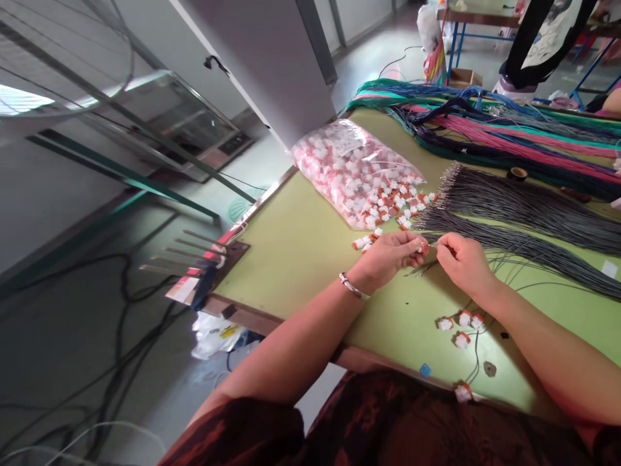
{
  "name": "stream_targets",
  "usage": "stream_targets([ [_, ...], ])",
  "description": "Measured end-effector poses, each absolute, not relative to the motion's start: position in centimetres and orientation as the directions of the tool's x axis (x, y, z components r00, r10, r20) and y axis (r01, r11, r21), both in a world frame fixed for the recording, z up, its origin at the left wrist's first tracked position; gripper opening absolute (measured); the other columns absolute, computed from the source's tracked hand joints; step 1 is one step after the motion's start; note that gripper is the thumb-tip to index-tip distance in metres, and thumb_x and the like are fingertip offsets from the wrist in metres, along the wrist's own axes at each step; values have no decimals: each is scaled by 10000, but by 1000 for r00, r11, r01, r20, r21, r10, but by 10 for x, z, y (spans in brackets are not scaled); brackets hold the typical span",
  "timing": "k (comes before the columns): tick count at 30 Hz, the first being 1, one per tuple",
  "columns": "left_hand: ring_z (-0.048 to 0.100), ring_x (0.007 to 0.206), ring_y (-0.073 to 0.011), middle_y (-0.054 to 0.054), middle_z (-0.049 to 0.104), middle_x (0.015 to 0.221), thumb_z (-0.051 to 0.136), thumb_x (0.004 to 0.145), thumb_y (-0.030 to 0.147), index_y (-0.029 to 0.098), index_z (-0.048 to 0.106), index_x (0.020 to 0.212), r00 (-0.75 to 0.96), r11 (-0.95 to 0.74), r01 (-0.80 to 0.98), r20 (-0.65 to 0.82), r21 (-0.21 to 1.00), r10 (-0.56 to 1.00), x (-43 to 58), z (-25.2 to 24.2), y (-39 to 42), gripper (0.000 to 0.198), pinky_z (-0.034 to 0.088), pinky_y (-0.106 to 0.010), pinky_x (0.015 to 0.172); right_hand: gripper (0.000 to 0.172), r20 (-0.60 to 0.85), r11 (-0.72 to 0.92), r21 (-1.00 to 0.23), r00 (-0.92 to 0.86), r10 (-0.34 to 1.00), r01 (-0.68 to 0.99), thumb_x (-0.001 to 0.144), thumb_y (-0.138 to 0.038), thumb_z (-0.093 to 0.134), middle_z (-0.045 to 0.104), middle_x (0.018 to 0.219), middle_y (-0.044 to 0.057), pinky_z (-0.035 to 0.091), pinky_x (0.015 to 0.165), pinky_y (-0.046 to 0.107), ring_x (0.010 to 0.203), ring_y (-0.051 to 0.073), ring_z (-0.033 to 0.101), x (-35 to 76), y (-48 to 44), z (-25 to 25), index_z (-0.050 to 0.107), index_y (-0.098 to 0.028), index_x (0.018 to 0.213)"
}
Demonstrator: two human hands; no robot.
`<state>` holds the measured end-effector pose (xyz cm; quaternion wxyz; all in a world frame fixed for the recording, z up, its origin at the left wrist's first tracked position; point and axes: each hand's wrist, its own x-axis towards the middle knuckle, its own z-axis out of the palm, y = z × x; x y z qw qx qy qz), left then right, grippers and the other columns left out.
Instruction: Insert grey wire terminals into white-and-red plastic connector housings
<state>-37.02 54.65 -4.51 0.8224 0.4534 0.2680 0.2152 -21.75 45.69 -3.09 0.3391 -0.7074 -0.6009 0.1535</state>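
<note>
Between the fingertips of my left hand [395,257] is a small orange-and-white connector housing [424,248]. Close on its right, my right hand [460,260] pinches a thin dark wire [433,245], whose tip points at the housing; whether it sits inside I cannot tell. Beyond my hands, loose connector housings [392,204] spill from a clear plastic bag [349,162] full of them. Bundles of black wires [528,207] with bare metal ends lie to the right. Nearer my body, several housings with wires attached [463,340] rest on the green tabletop [286,239].
A metal bracket with long prongs [228,255] sits at the table's left edge. Long blue, green and pink wire bundles [485,129] cover the far side, with a roll of black tape [517,173] before them. A grey pillar [272,58] stands behind the bag.
</note>
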Motion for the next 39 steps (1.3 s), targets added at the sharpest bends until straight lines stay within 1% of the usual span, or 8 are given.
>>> stream_targets([
  [4,580,576,-73,-17,638,681,788,649,351,107,655,806,738,420,-90,-223,903,637,-370,-46,546,319,448,-190,549,168,113,-105,-676,244,963,729,739,-264,473,525,513,-22,284,505,237,480,103,408,-218,459,-30,587,-187,642],
  [9,572,571,-84,-28,658,661,793,636,329,116,694,787,695,51,12,-45,999,717,-371,-43,545,279,462,-197,545,165,-49,-139,-797,167,985,587,685,-274,465,432,478,-41,262,478,226,471,86,341,-210,464,-26,518,-179,561],
  [11,578,570,-89,-32,662,660,790,639,355,117,696,774,704,-2,14,-9,1000,710,-371,-43,545,289,468,-198,538,176,-72,-124,-846,119,990,519,689,-290,461,406,480,-47,252,467,222,467,79,316,-207,465,-25,500,-178,558],
  [14,571,512,-89,-17,635,581,777,639,440,107,675,796,754,116,-16,-64,993,654,-371,-45,547,383,473,-202,503,186,-47,-77,-872,73,996,483,714,-302,462,399,488,-51,243,460,218,468,75,311,-205,464,-26,517,-174,591],
  [17,552,477,-77,-7,617,542,781,623,472,99,649,771,763,198,-39,-99,979,638,-370,-45,546,422,462,-191,479,168,37,-10,-817,70,997,576,736,-271,475,428,495,-50,254,475,216,472,74,331,-206,462,-28,549,-169,626],
  [21,546,456,-72,-9,619,535,775,633,473,97,631,755,764,204,24,-150,979,627,-368,-42,543,421,439,-180,451,154,127,51,-728,61,990,684,763,-231,486,495,519,-41,273,496,214,484,75,370,-208,459,-34,584,-168,661],
  [29,563,465,-63,-13,635,556,772,645,471,104,607,744,721,284,-28,-177,959,670,-368,-50,546,414,431,-158,465,145,137,-21,-819,230,964,574,732,-255,525,530,519,-28,296,465,207,468,79,399,-211,461,-35,591,-163,641],
  [39,580,482,-78,-16,643,564,775,661,411,99,614,770,737,249,-3,-166,969,656,-367,-51,545,368,463,-184,491,112,223,2,-733,237,946,681,697,-202,512,498,471,-39,290,468,210,438,73,375,-215,457,-41,581,-171,613],
])
